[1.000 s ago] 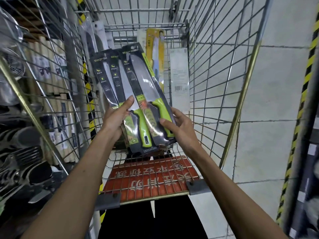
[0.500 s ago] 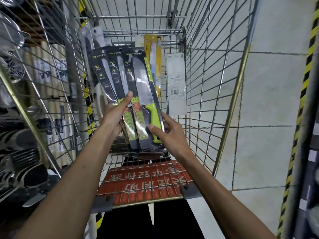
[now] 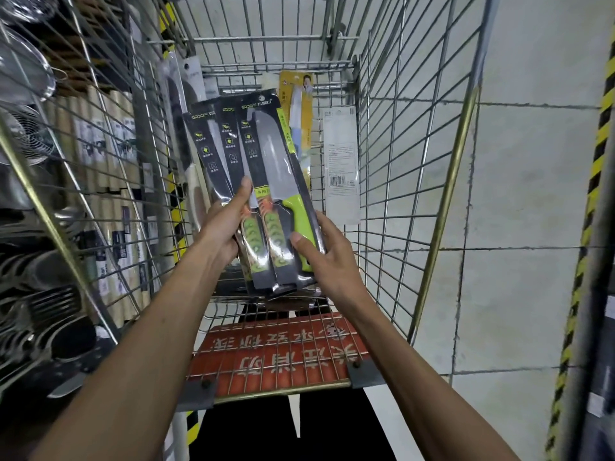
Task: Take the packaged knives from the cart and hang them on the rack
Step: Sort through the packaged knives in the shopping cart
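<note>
Risk: three glossy packs [image 3: 266, 168] fanned and overlapping. A loose pinch could let one slide out and drop, or a corner could snag the cart [image 3: 448, 194] wire on lifting. Left hand [image 3: 221, 227] grips the fan's left edge, thumb on front. Right hand [image 3: 327, 254] grips the lower right edge. Packs upright inside cart, above its floor; other packs [image 3: 301, 94] lean at its far end.

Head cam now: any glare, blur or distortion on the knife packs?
Head view: mild glare on the plastic of the knife packs, logos legible; wide-angle bends the cart wires at the edges; shelf goods at left look soft; light flat, no hard shadows.
</note>
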